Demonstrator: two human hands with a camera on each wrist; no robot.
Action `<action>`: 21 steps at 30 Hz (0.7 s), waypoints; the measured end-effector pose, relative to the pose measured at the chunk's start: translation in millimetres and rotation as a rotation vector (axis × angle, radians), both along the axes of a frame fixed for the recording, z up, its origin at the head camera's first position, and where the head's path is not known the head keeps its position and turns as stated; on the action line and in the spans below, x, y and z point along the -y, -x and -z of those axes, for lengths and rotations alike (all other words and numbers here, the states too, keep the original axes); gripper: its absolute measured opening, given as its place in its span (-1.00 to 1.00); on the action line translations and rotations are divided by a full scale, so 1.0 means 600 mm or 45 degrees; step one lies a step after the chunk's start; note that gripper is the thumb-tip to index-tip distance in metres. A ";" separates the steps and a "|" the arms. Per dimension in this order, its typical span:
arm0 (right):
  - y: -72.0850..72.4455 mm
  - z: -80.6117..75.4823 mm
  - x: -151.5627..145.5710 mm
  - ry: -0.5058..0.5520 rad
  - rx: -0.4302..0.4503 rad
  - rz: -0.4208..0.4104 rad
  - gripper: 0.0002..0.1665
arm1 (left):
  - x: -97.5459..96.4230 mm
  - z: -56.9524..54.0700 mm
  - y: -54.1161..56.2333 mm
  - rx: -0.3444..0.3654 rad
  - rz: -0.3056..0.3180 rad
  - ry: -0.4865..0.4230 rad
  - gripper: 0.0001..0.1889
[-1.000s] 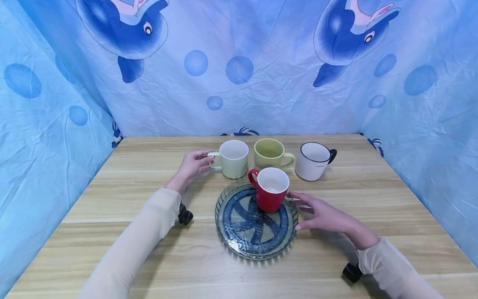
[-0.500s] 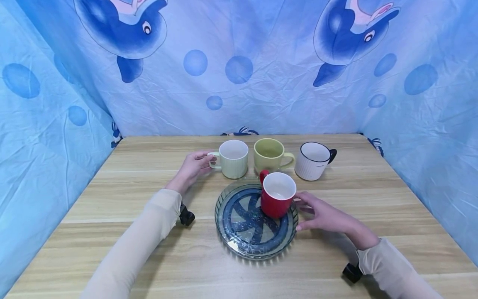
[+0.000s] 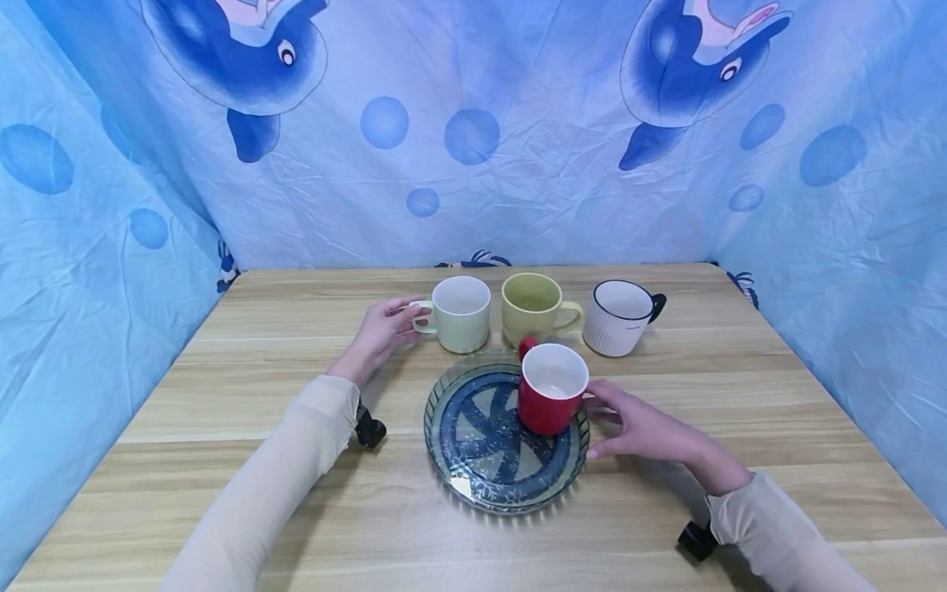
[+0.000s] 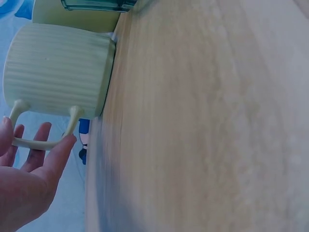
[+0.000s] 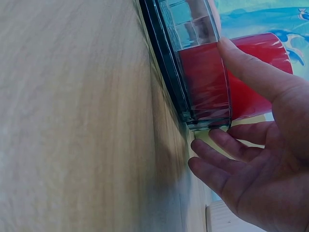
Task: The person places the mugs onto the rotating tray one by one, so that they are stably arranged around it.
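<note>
Red mug [image 3: 547, 411] parked on patterned glass plate [image 3: 473, 485], right of centre.
Ribbed pale-green mug [image 3: 462, 326] is pinched at its handle [image 4: 36, 144] by the left hand [image 3: 380, 330]; nothing's gripped by the right hand [image 3: 645, 425], loosely spread at the plate's edge.

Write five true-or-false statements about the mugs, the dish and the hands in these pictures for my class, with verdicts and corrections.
1. The red mug stands upright in the glass dish. True.
2. The left hand is at the handle of the pale green mug. True.
3. The right hand holds the red mug's handle. False: the right hand is at the dish's right edge, and that handle is on the mug's far side.
4. The white mug has a red handle. False: its handle is black.
5. Exactly four mugs show in the head view. True.
</note>
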State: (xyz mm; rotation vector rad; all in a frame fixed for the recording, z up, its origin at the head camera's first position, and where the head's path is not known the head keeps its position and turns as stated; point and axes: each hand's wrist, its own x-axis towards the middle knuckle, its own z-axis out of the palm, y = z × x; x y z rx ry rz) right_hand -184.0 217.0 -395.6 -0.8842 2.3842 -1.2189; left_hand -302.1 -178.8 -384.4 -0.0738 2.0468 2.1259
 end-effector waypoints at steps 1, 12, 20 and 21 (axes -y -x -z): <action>0.000 0.001 0.000 0.003 0.007 0.004 0.02 | 0.000 0.000 -0.001 -0.010 -0.003 0.004 -0.52; 0.000 0.001 0.000 -0.022 0.047 0.034 0.04 | -0.006 -0.001 -0.010 -0.096 -0.061 0.003 -0.58; -0.004 0.002 -0.001 0.007 0.038 0.019 0.02 | -0.014 -0.002 -0.010 -0.088 -0.101 0.074 -0.60; -0.004 0.002 -0.001 0.008 0.038 0.018 0.01 | -0.015 -0.002 -0.010 -0.094 -0.104 0.079 -0.60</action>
